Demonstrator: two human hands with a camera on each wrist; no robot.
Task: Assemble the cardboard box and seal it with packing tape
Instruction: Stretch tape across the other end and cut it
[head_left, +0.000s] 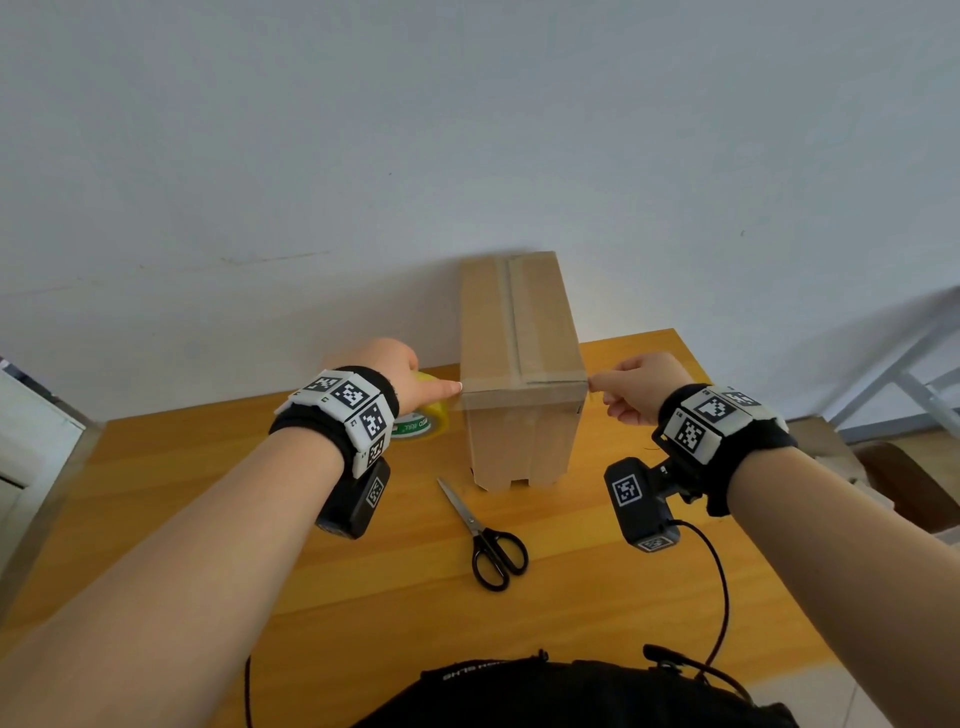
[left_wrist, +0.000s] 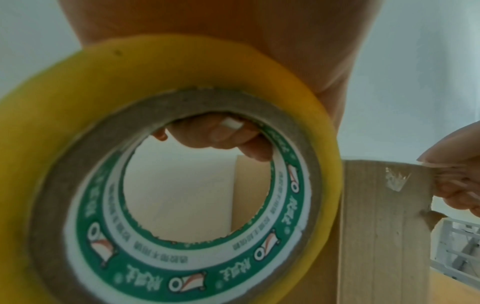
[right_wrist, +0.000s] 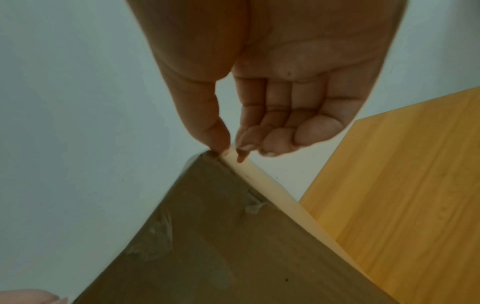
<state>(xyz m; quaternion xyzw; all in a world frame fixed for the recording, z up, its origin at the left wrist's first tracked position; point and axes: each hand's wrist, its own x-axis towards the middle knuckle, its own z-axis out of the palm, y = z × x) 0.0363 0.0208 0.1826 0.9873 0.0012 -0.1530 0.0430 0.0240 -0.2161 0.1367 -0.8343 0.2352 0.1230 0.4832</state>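
Your tape roll (left_wrist: 166, 185) has a green-and-white core label, its print too blurred to read.

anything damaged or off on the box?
Yes: the cardboard box has a whitish torn patch near its top front corner, beside the right hand, as if tape ripped off its surface. Otherwise nothing stands out.

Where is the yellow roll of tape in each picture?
Head view: the yellow tape roll sits left of centre, half hidden under the left hand, beside the cardboard box.
Left wrist view: it fills the left and middle of the picture.
Right wrist view: not in it.
Shared landmark: the cardboard box, standing on the table in all three views.
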